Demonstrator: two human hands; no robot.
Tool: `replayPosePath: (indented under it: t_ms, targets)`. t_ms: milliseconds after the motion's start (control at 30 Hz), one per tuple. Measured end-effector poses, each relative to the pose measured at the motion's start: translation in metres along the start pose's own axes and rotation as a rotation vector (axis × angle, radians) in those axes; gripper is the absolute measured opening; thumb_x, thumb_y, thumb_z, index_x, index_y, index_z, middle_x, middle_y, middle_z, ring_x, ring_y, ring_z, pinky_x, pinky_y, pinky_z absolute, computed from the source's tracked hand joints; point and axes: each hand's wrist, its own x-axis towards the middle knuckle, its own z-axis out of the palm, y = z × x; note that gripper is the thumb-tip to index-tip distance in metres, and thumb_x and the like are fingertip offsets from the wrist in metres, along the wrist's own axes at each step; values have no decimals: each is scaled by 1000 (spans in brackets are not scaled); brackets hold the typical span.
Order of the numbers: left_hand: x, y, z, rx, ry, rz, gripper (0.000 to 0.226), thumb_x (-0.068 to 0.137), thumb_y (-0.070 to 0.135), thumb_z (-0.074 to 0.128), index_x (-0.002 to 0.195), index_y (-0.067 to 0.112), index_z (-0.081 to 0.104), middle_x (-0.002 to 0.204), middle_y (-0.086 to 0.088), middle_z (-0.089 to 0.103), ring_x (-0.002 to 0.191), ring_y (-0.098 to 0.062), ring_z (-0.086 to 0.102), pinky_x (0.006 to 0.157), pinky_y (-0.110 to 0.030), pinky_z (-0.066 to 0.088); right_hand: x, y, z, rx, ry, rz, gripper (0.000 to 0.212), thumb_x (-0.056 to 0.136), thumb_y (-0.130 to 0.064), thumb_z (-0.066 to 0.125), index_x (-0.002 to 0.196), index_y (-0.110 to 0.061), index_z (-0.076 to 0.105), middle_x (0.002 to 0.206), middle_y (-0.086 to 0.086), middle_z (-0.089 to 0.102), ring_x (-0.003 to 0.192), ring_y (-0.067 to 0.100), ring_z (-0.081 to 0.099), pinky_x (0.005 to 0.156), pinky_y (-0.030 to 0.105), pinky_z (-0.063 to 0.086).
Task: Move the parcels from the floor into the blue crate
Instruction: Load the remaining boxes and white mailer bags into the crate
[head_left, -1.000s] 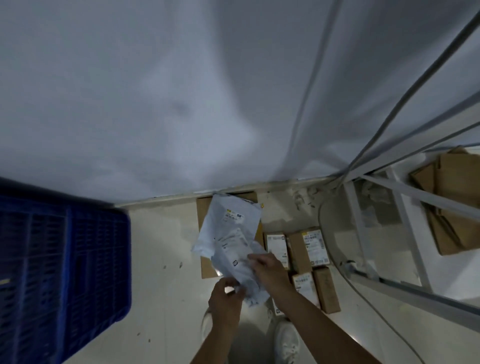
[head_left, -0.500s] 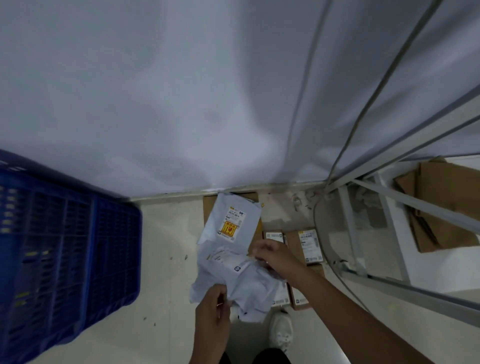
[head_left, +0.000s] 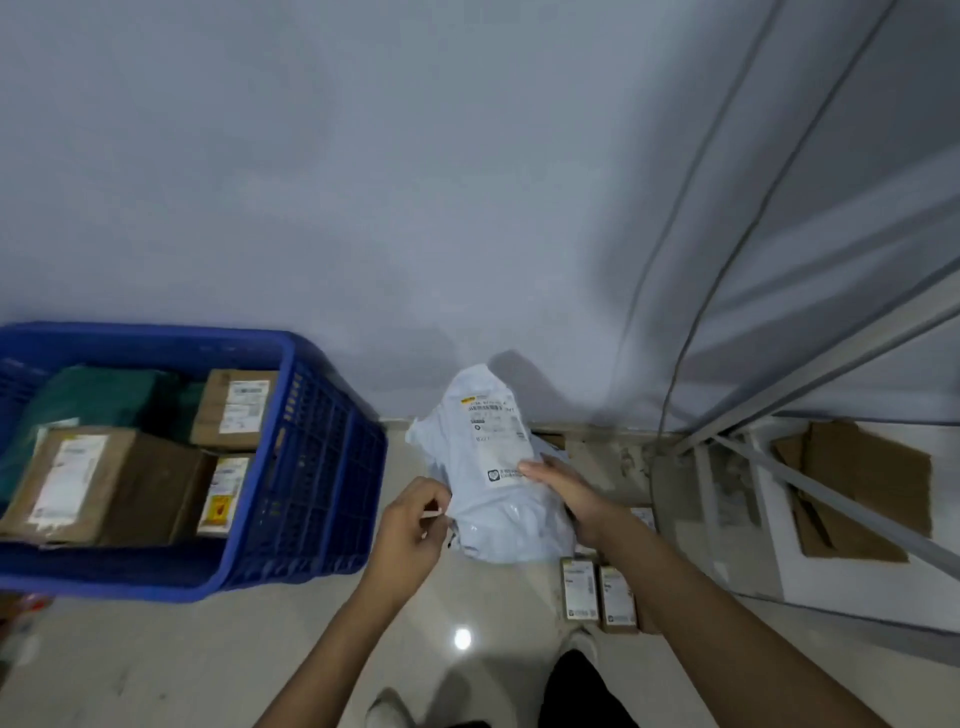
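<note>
— Holding the white mailer bag (head_left: 493, 467) up off the floor (head_left: 156, 670), we are gripping it with both hands: the right hand (head_left: 563, 491) is clasping its near side, thumb lying across the printed label, and the left hand (head_left: 413, 525) is pinching its lower left edge between curled fingers (head_left: 434, 512).

— And the blue crate (head_left: 322, 467) is sitting well out to the left of our left fingers, already carrying brown boxes (head_left: 104, 483) and a green parcel (head_left: 98, 397).

— We are judging the bag to be soft and slack, so it is probably sagging between our two grips. If the pinch on that thin edge is slipping while we are swinging left, the bag could be folding over and dropping short of the crate wall.

— We are also leaving small labelled boxes (head_left: 597, 592) on the floor just below our right fingers, near our shoe. Stepping sideways without looking, we are risking kicking or treading on them.
</note>
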Motion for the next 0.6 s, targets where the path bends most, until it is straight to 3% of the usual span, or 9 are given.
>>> replayPosePath:
  t_ms: [67, 233, 300, 367, 433, 500, 600]
  targets:
    - [-12, 23, -30, -105, 27, -72, 26, 74, -13, 58, 76, 13, 52, 81, 1, 57, 75, -4, 57, 69, -14, 45, -22, -13, 30, 2, 18, -96, 72, 67, -32, 83, 130, -13, 54, 115, 13, 70, 102, 31, 68, 80, 40, 57]
    - [-45, 58, -116, -548, 115, -298, 16, 77, 15, 53, 92, 7, 54, 93, -3, 60, 86, -20, 58, 71, -25, 49, -75, -23, 115, 11, 14, -289, 82, 61, -30, 86, 132, -10, 51, 121, 12, 67, 109, 31, 65, 96, 51, 51]
    - [-62, 57, -154, -659, 8, -322, 37, 83, 41, 53, 99, 10, 61, 101, -6, 66, 92, -22, 63, 79, -31, 51, -94, -15, 159, 10, -15, -313, 77, 66, -27, 85, 132, -11, 50, 123, 13, 66, 111, 33, 64, 93, 50, 52]
    - [-90, 46, -192, -684, -81, -369, 64, 80, 63, 60, 122, 15, 57, 118, -5, 67, 108, -21, 65, 96, -40, 50, -113, 1, 207, -30, -55, -339, 84, 61, -29, 89, 133, -12, 48, 124, 12, 65, 111, 34, 64, 89, 48, 53]
    - [-124, 37, -230, -653, -26, -404, 72, 71, 60, 71, 125, 18, 51, 121, -5, 66, 107, -21, 66, 98, -46, 50, -127, 20, 253, -72, -84, -350, 91, 54, -26, 92, 132, -13, 48, 124, 10, 65, 111, 33, 64, 93, 51, 52]
    - [-158, 23, -262, -625, 51, -395, 64, 69, 53, 76, 120, 20, 54, 118, -4, 67, 103, -21, 68, 96, -48, 51, -138, 40, 292, -144, -157, -328, 84, 58, -21, 90, 132, -15, 50, 126, 11, 64, 115, 35, 62, 99, 56, 47]
    - [-207, 4, -300, -643, 75, -380, 57, 70, 48, 77, 120, 28, 57, 118, 2, 68, 106, -18, 67, 96, -46, 51, -143, 69, 338, -198, -229, -257, 84, 58, -32, 90, 132, -16, 53, 127, 11, 64, 117, 34, 60, 105, 58, 41]
